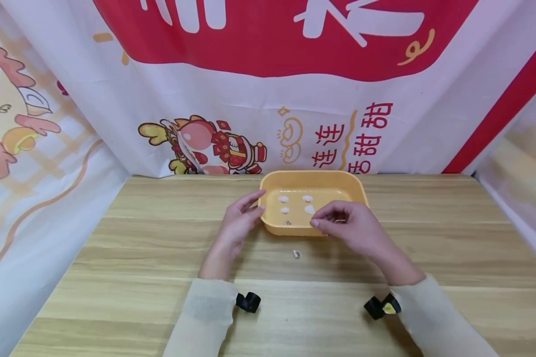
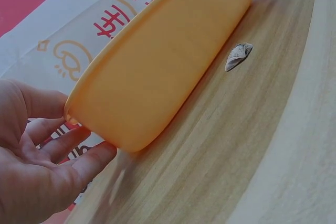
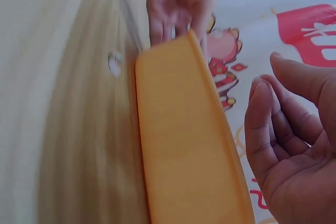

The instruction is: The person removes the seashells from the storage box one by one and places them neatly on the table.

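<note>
A yellow-orange rectangular basin point(image 1: 314, 231) stands on the wooden table against the back cloth. Several small white shells point(image 1: 283, 199) lie inside it in rows, with a greyish one point(image 1: 287, 223) close to the front wall. One ribbed shell point(image 2: 239, 56) lies on the table just in front of the basin. My left hand point(image 1: 240, 218) touches the basin's left end, its fingers extended along the outside and fingertips at the rim. Above the basin's front right part, my right hand point(image 1: 350, 225) hovers with bent fingers. Its thumb stands apart from the fingertips, and nothing shows between them.
A white printed cloth point(image 1: 232, 94) with a red panel hangs right behind the basin, and more cloth closes in the left and right sides. The wooden table point(image 1: 161, 258) extends toward me. Black wrist cameras point(image 1: 248, 301) sit at both cuffs.
</note>
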Demonstrator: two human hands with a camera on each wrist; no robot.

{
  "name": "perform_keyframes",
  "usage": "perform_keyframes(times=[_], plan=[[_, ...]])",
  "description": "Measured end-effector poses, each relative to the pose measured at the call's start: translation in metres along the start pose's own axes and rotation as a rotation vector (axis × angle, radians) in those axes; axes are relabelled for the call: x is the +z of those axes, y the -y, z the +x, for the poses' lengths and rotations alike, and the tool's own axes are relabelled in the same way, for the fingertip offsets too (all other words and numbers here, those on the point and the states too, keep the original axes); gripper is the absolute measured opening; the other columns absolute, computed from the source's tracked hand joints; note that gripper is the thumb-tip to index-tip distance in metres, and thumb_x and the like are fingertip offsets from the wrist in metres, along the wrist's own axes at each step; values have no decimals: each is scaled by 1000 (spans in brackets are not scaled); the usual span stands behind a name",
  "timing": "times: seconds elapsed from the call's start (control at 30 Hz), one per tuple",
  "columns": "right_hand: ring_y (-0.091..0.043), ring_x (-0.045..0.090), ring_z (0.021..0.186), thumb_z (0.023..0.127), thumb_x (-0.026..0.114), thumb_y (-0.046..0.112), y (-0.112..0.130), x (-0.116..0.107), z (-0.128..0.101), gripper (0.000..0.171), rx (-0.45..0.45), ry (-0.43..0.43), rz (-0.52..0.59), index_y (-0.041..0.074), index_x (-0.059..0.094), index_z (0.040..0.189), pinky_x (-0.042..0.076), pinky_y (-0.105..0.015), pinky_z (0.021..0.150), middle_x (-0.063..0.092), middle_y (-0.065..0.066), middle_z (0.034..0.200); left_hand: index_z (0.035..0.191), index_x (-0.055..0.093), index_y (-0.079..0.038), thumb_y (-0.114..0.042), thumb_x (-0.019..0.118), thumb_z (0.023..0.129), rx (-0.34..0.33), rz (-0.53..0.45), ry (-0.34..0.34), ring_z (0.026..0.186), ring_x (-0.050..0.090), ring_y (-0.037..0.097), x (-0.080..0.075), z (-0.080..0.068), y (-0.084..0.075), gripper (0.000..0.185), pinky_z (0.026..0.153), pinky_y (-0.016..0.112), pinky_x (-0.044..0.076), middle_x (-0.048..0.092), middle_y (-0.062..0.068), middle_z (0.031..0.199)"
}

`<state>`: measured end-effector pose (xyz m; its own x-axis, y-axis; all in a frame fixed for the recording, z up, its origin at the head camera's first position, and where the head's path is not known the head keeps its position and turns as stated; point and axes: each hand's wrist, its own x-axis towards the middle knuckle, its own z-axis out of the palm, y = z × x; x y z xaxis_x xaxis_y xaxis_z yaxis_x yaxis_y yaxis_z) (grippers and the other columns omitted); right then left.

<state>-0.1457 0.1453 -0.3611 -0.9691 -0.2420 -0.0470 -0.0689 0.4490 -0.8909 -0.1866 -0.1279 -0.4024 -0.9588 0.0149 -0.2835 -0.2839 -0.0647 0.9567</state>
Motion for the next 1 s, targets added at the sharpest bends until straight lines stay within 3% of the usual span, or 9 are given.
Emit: perform_keyframes(times=[0.23,0.43,0.7,1.0], plan=[[-24,68,84,99,81,32,-2,-15,24,21,5,-43,-44,13,79,107,65,-31,70,75,-10,98,144,69,-27,-8,67,105,-11,8,3,148,53,24,4,2,-1,44,122,41,51,54,-2,163],[-27,68,83,99,81,32,0,-14,46,17,3,-43,-82,16,80,106,63,-36,61,77,-12,99,145,68,-26,-8,65,106,-8,5,-3,148,54,25,1,2,0,43,123,43,50,53,0,164],[-23,70,81,98,81,20,-9,-9,66,14,-14,-62,-41,8,80,105,68,-42,76,79,-11,100,146,67,-24,-7,66,105,-3,-4,6,147,55,25,2,1,2,44,122,42,51,54,1,162],[-25,69,87,97,82,24,-16,-3,80,19,109,-78,22,9,79,109,66,-40,79,76,-7,101,146,67,-25,-7,66,105,0,5,-3,146,55,26,1,1,2,44,122,43,52,54,1,162]])
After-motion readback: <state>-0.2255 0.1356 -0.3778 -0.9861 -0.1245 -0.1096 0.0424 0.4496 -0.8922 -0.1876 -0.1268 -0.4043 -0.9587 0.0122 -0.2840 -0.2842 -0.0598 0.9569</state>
